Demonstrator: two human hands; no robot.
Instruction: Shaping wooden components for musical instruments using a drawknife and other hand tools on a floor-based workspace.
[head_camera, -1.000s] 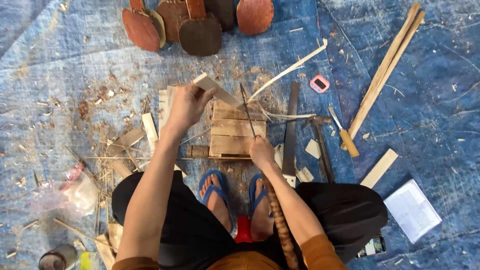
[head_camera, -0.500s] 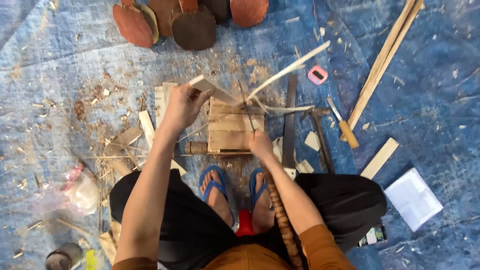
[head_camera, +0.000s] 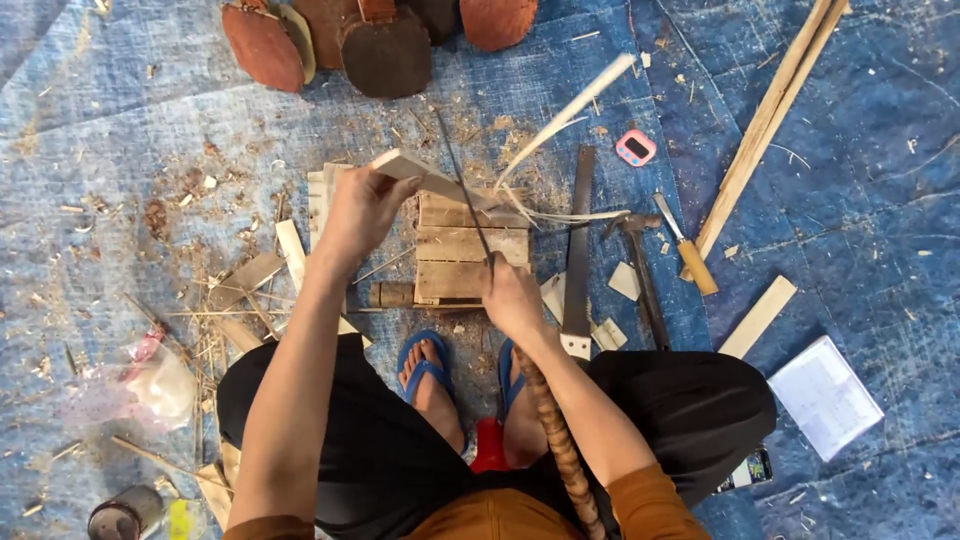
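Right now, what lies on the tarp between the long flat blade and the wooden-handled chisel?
In the head view, a hammer lies between the long flat blade and the chisel, its head up by the curled shavings, with pale wood offcuts beside it.

Bare tarp lies open far right, while saw, hammer and chisel crowd the block's right side

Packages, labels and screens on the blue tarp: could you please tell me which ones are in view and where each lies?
White booklet: right of the knee, flat, rectangular.
Pink device: upper middle, small, rounded, dark screen.
Phone: beside the right thigh, dark, partly hidden.
Clear plastic bag: left, crumpled, pinkish.
Tin can: bottom left, round, dark.
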